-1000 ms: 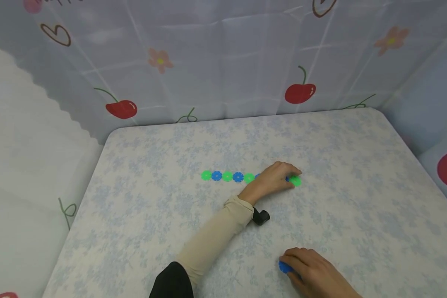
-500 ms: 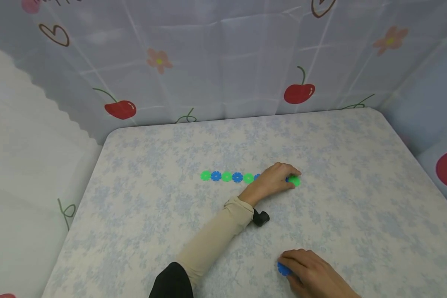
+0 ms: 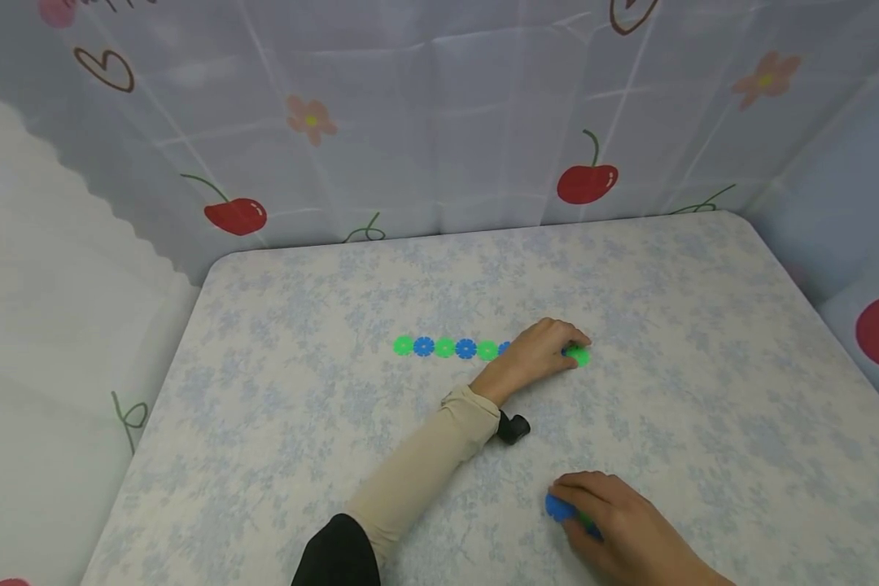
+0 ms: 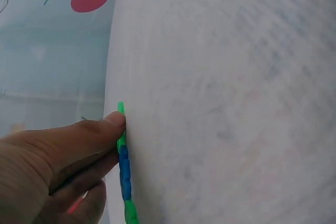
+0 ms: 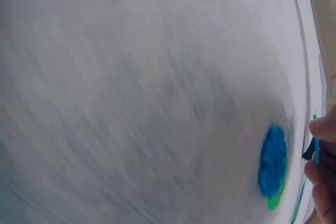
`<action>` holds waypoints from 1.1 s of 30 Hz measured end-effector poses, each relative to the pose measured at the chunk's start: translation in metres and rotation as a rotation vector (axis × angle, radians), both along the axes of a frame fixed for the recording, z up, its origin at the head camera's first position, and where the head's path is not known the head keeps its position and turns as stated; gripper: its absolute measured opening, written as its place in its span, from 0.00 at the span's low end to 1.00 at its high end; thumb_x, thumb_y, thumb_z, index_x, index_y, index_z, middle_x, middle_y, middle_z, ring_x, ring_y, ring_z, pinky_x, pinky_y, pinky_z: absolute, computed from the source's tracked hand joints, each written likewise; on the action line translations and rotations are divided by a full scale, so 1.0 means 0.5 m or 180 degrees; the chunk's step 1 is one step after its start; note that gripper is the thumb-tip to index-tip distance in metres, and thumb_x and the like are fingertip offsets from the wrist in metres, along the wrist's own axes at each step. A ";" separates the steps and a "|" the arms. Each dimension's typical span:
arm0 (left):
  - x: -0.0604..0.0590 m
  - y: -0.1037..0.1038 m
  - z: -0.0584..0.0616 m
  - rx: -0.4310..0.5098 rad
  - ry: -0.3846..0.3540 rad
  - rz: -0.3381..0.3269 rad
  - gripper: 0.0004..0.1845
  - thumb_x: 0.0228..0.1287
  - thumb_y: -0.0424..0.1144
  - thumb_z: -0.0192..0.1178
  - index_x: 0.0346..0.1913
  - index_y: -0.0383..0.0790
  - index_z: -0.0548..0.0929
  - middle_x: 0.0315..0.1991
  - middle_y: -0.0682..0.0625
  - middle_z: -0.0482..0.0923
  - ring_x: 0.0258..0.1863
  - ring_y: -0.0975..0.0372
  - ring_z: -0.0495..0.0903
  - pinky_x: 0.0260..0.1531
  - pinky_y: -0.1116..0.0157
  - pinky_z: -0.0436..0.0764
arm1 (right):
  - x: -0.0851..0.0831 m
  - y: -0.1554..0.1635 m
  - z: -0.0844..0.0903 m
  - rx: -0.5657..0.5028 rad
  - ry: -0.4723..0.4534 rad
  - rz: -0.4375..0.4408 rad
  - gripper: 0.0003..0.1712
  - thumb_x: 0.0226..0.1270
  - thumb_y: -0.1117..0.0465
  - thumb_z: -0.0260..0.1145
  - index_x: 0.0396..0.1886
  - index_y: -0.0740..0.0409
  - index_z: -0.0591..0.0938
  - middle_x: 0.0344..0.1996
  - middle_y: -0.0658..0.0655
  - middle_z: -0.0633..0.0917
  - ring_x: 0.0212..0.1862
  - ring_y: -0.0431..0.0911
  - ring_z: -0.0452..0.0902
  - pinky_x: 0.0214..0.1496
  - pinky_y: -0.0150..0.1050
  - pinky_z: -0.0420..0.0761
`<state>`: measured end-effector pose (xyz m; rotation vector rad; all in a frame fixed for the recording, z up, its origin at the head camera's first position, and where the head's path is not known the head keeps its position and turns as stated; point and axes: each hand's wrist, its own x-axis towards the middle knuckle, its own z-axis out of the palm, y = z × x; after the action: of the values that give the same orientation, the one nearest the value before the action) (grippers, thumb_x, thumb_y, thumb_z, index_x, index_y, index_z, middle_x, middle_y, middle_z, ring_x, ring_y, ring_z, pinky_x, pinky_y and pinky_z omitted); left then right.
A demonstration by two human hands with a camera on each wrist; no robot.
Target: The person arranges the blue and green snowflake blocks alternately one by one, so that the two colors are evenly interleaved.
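A row of alternating green and blue notched plastic discs (image 3: pixel 445 348) lies across the middle of the table in the head view. My left hand (image 3: pixel 538 350) covers part of the row and pinches the green disc (image 3: pixel 580 357) at its right end between thumb and finger. Nearer the front, my right hand (image 3: pixel 623 521) pinches a blue disc (image 3: pixel 559 508); the right wrist view shows this held disc (image 5: pixel 316 142) edge-on, raised off the cloth. Below that hand, another blue disc (image 5: pixel 273 161) lies on the table, partly over a green disc (image 5: pixel 275 198).
The table (image 3: pixel 300 439) wears a pale floral cloth. A curtain with cherries and flowers (image 3: pixel 410 146) hangs along its back edge. A small black device (image 3: pixel 514 429) sits at my left wrist.
My right hand has risen slightly with the blue disc, and green and blue pieces beneath it have come into sight. The left hand stays at the row's right end.
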<state>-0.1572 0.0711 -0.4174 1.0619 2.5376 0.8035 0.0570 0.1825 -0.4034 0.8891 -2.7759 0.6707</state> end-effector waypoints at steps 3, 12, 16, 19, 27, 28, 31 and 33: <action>0.000 0.000 0.000 -0.0005 0.0040 0.0004 0.19 0.56 0.40 0.62 0.53 0.50 0.78 0.53 0.59 0.76 0.49 0.70 0.74 0.45 0.80 0.72 | -0.016 0.004 0.002 0.0040 -0.0077 -0.0186 0.25 0.38 0.60 0.76 0.43 0.50 0.82 0.44 0.43 0.79 0.43 0.37 0.76 0.41 0.31 0.79; 0.000 0.002 -0.001 -0.0059 -0.0002 0.0007 0.19 0.57 0.41 0.62 0.53 0.51 0.79 0.53 0.60 0.76 0.50 0.70 0.74 0.46 0.80 0.71 | -0.098 0.046 -0.003 -0.0334 -0.0282 -0.0734 0.20 0.45 0.63 0.73 0.42 0.52 0.83 0.42 0.46 0.81 0.42 0.42 0.80 0.37 0.37 0.81; 0.000 0.002 0.000 -0.0082 0.0012 0.0018 0.19 0.56 0.41 0.62 0.53 0.50 0.79 0.53 0.60 0.76 0.50 0.71 0.74 0.46 0.80 0.71 | -0.143 0.069 0.000 -0.0432 -0.0163 -0.0868 0.18 0.46 0.64 0.72 0.41 0.54 0.83 0.43 0.50 0.82 0.39 0.45 0.80 0.34 0.40 0.81; -0.001 0.003 0.000 -0.0116 0.0034 0.0029 0.19 0.56 0.41 0.62 0.53 0.51 0.79 0.53 0.60 0.76 0.50 0.71 0.74 0.46 0.80 0.72 | -0.174 0.085 0.001 -0.0489 -0.0078 -0.0933 0.17 0.47 0.65 0.72 0.40 0.56 0.83 0.42 0.54 0.82 0.36 0.48 0.80 0.32 0.43 0.80; -0.002 0.003 -0.003 -0.0090 0.0062 0.0009 0.19 0.55 0.41 0.63 0.52 0.49 0.80 0.52 0.58 0.77 0.49 0.70 0.75 0.45 0.81 0.72 | -0.240 0.115 -0.011 -0.0476 -0.0020 -0.0983 0.14 0.51 0.66 0.69 0.40 0.62 0.83 0.41 0.61 0.82 0.36 0.53 0.79 0.32 0.48 0.79; -0.002 0.003 -0.003 -0.0073 0.0067 0.0003 0.19 0.55 0.40 0.63 0.52 0.49 0.80 0.52 0.58 0.77 0.49 0.70 0.75 0.45 0.81 0.72 | -0.246 0.118 -0.012 -0.0465 -0.0024 -0.0985 0.14 0.51 0.66 0.68 0.40 0.62 0.83 0.41 0.61 0.82 0.36 0.54 0.79 0.33 0.48 0.79; -0.003 0.004 -0.004 -0.0040 0.0065 -0.0019 0.19 0.55 0.40 0.63 0.52 0.49 0.80 0.52 0.58 0.77 0.49 0.70 0.75 0.45 0.81 0.72 | -0.262 0.126 -0.016 -0.0403 -0.0043 -0.0997 0.13 0.52 0.66 0.68 0.40 0.64 0.82 0.41 0.62 0.81 0.37 0.54 0.79 0.33 0.49 0.79; -0.004 0.004 -0.005 -0.0033 0.0070 -0.0036 0.19 0.55 0.40 0.63 0.52 0.49 0.79 0.52 0.58 0.77 0.50 0.70 0.75 0.45 0.81 0.71 | -0.269 0.131 -0.019 -0.0358 -0.0082 -0.1022 0.14 0.53 0.65 0.68 0.40 0.64 0.82 0.41 0.63 0.81 0.36 0.55 0.79 0.33 0.49 0.79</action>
<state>-0.1591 0.0733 -0.4198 1.0867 2.5490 0.7790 -0.0777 0.2479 -0.4130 0.4020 -2.7785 0.7734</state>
